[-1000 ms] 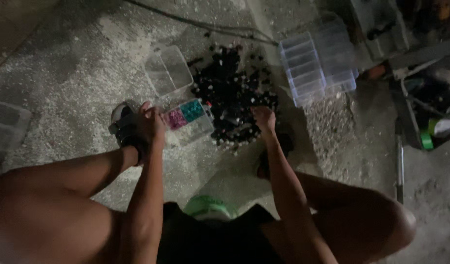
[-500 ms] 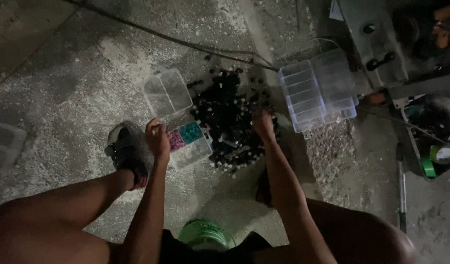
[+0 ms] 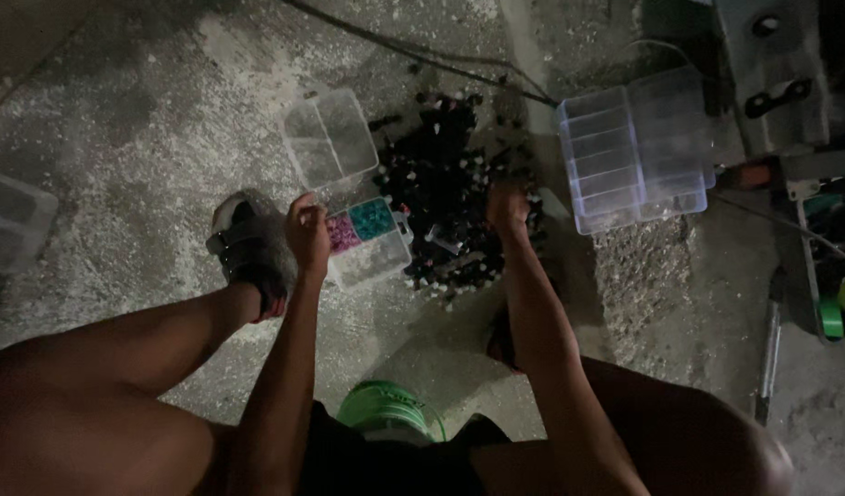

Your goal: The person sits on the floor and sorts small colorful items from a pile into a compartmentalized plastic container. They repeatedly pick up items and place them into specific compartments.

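Note:
My left hand [image 3: 308,231] hovers at the left edge of a small clear compartment box [image 3: 372,257], fingers curled; whether it pinches anything is too dark to tell. The box holds pink pieces [image 3: 341,232] and teal pieces [image 3: 372,219], and its open lid [image 3: 330,142] lies behind it. My right hand [image 3: 508,207] rests fingers-down in a heap of small dark parts [image 3: 441,216] spread on the concrete floor; its fingertips are hidden among them.
A larger clear divided organiser [image 3: 629,156] sits to the right of the heap. A cable [image 3: 413,50] runs across the floor behind. My sandalled foot [image 3: 243,253] is at the left, a green round object [image 3: 386,409] between my legs, tools [image 3: 771,340] at the right.
The view has shifted a little. My left hand has moved from over the sandal to the box's left edge. My right hand stays on the dark heap.

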